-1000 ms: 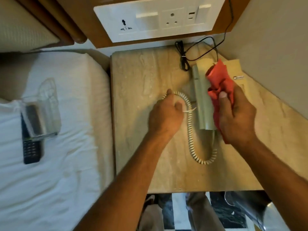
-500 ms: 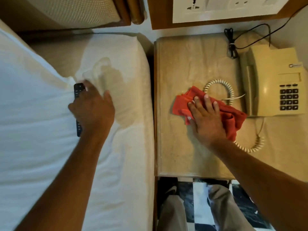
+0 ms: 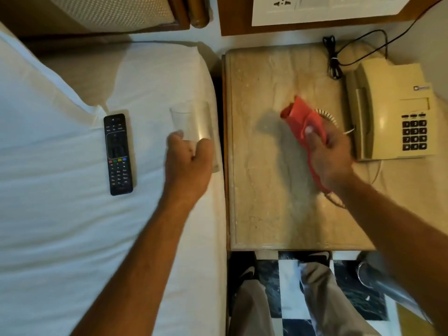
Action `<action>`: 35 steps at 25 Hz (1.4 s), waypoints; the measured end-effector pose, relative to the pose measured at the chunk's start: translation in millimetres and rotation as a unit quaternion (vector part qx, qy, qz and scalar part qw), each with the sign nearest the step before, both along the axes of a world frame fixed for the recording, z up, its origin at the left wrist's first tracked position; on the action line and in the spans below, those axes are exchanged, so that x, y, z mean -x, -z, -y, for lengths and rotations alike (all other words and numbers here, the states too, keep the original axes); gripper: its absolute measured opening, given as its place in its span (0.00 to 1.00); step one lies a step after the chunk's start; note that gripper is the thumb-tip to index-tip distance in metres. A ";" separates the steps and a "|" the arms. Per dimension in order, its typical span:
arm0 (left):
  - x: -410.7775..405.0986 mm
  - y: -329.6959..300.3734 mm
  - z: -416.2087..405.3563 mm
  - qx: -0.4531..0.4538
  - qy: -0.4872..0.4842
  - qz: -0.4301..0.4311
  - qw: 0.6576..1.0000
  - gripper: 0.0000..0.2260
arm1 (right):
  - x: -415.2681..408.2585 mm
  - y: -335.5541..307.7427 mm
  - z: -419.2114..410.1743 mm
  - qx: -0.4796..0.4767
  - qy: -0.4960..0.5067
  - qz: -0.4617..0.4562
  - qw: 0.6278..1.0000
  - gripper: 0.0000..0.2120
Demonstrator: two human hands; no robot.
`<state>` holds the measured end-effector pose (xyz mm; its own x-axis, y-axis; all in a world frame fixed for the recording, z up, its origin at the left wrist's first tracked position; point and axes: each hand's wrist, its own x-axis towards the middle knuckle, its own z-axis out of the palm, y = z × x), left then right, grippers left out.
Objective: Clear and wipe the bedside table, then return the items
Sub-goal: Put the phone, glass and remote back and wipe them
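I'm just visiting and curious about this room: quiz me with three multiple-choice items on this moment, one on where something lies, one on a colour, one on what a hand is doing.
1. Where does the remote control lie?
A. On the bedside table
B. On the white bed
C. On the floor

2. What colour is the cloth?
A. Blue
B. White
C. Red

3. What is the left hand doing?
A. Closing its grip on a clear plastic holder
B. Pressing the telephone keys
C. Resting flat and empty on the table

Answers: B, the remote lies flat on the bed sheet, left of the bedside table. C, the cloth in the right hand is plainly red. A, thumb and fingers curl round the clear plastic holder at the bed's edge; the telephone sits untouched at the far right.
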<state>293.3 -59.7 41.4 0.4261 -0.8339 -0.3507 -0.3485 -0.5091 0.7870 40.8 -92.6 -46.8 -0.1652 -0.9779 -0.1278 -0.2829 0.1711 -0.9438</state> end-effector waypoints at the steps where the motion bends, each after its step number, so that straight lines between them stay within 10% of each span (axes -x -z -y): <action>1: 20.0 4.5 0.0 -0.002 -0.028 -0.121 0.992 0.18 | 1.4 -13.8 7.1 -0.006 0.022 0.057 0.998 0.10; 4: 74.7 25.4 13.2 -0.033 -0.050 -0.334 0.941 0.11 | -0.2 -46.5 15.6 0.012 -0.037 0.087 0.995 0.10; 11: 133.2 34.9 32.1 -0.080 0.005 -0.465 0.882 0.15 | 9.3 -65.3 -75.4 0.019 -0.109 0.024 0.994 0.22; 23: 152.9 52.5 40.2 -0.076 -0.013 -0.514 0.854 0.11 | 34.6 -47.7 -78.5 0.008 -0.045 0.093 0.995 0.24; 26: 139.7 54.1 69.2 -0.014 -0.042 -0.462 0.886 0.07 | 51.9 -37.4 -57.6 0.074 -0.054 -0.044 0.995 0.25; 32: 97.4 47.8 115.9 0.120 0.082 -0.247 0.958 0.22 | 32.5 22.5 -22.3 0.211 -0.457 -0.433 0.747 0.24; 35: 89.2 61.7 133.9 0.128 0.121 -0.131 0.976 0.32 | 30.8 46.2 -27.7 0.186 -0.465 -0.446 0.742 0.23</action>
